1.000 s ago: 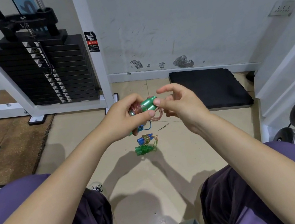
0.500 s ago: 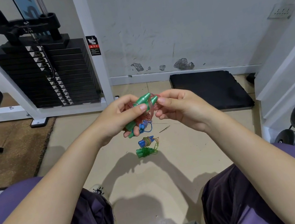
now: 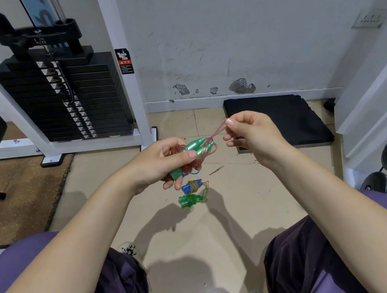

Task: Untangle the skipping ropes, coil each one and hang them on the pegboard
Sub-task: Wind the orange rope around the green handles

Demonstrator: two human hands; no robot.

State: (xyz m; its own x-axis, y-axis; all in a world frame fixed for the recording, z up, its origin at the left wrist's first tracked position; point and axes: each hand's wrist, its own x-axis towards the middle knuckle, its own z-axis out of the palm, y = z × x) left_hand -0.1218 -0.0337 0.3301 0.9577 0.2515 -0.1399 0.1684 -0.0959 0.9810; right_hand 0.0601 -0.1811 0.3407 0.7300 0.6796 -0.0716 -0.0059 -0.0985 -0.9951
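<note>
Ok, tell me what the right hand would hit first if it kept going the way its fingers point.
The right hand points left at the green handles held in the left hand; it would likely meet those first, though depth is uncertain.

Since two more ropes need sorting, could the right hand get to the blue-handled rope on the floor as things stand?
Probably not yet: the right hand pinches a pink cord loop. The floor path to the blue-handled rope looks clear.
</note>
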